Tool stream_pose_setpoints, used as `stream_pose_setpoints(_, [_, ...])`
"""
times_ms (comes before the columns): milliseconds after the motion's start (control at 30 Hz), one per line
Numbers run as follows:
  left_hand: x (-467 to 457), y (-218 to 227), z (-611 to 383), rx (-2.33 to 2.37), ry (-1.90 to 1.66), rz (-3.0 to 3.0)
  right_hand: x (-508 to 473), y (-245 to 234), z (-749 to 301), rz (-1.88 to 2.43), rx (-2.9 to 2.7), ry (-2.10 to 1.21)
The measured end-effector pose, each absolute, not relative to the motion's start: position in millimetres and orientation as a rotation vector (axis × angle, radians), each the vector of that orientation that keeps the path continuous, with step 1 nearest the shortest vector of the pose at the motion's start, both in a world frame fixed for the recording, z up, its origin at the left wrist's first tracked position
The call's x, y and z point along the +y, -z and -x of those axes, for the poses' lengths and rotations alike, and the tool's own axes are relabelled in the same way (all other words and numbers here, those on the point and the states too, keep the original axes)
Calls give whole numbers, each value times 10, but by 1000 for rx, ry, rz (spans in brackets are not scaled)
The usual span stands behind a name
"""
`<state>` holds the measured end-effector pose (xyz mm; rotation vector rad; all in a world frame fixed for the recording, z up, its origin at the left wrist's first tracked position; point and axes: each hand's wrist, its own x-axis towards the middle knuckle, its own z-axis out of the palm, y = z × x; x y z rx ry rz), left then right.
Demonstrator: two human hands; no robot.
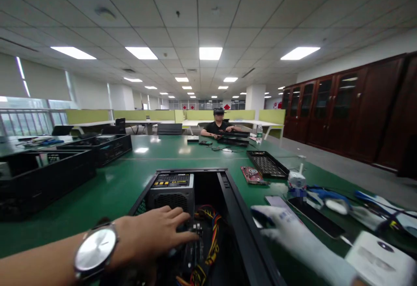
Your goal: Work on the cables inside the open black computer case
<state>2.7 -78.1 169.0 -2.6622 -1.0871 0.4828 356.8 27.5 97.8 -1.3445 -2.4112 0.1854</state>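
Observation:
My left hand (156, 231), bare and with a silver watch (97, 249) on its wrist, reaches into an open black computer case (239, 229). Its visible fingers are spread over the dark board (195, 251) inside, thumb apart; some fingers are hidden below. Beyond the fingers sits a power supply (171, 194) with a yellow-printed label. A bundle of red, yellow and black cables (213, 242) curves beside the thumb. My right hand (286, 227), in a white and blue glove, is outside the case on the right, blurred, fingers apart, close to a phone (276, 203).
More black cases (48, 181) stand on the left. A red circuit board (252, 175), a black panel (269, 164), a dark phone (316, 218), gloves (335, 203) and a white box (381, 257) lie on the right. Across the green table (143, 164) a person (219, 125) handles black parts.

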Motion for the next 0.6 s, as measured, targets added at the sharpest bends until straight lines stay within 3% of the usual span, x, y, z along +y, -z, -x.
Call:
stream_pose_setpoints(167, [-468,-1416,-68,-854,-537,2533,32,-1618,-3604,1272,-2120,-196])
stream_pose_setpoints(333, [-674,-1786,-72,-859,-429,2582,-187,-2058,-3083,1056,-2403,-308])
stream_pose_setpoints(600, [-1573,-2247,453,-1253,12,2531,-157,-2034,-1820,823,-3106,238])
